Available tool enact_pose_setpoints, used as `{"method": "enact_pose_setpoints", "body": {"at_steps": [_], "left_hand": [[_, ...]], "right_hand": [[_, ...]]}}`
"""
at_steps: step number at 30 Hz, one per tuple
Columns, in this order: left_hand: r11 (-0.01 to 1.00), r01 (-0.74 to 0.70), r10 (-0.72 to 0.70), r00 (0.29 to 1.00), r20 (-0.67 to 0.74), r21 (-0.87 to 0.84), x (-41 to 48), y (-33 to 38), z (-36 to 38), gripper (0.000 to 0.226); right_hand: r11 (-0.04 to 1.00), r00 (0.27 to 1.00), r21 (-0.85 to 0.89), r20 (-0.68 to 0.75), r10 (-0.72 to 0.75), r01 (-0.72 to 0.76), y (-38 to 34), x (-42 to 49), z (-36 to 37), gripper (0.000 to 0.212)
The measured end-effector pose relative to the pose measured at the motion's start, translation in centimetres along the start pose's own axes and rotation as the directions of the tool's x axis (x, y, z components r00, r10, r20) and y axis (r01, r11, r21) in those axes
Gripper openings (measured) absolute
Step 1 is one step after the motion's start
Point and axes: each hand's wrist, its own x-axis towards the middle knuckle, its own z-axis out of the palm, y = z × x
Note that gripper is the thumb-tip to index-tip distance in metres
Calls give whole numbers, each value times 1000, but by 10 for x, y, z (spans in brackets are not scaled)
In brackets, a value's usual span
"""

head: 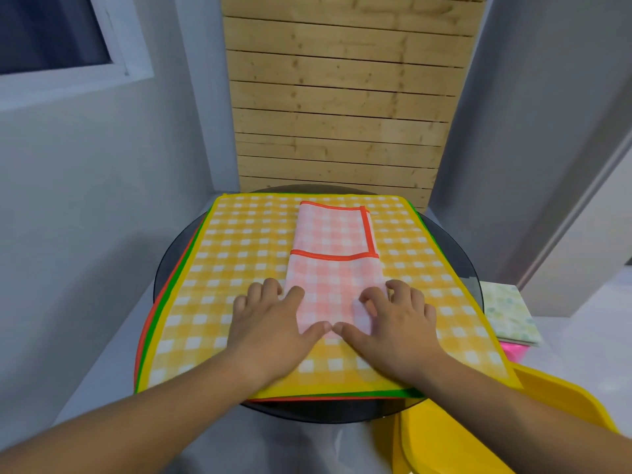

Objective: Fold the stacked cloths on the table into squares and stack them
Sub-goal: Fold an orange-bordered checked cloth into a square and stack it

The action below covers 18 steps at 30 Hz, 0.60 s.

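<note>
My two thumbs are touching tip to tip on the near end of the one pink checked cloth [333, 265]. The fingers of my left hand [273, 323] are lying spread and flat on its left edge; the fingers of my right hand [396, 319] are bending a little on its right corner, pressing and not gripping anything. This cloth is lying as a long folded strip on the yellow checked cloth [239, 254]. Under that one I am counting two more edges, one green and one red. All are resting on one round dark table [171, 261]. One yellow chair [554, 405] is standing at my right.
</note>
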Motion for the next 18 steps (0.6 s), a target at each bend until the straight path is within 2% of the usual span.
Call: {"method": "enact_pose_setpoints", "body": {"at_steps": [4,13,18], "left_hand": [[997,17,-15,1000,23,-78,2,-12,-2,71],[989,-50,70,988,140,-139,15,-37,-16,67],[986,-86,113,974,194,-141,17,-38,-23,65]], "right_hand": [[1000,997,28,72,6,-8,21,3,-7,75],[988,966,153,251,-60,21,52,11,-26,54],[988,952,130,283,-115,81,57,9,-32,54]]}}
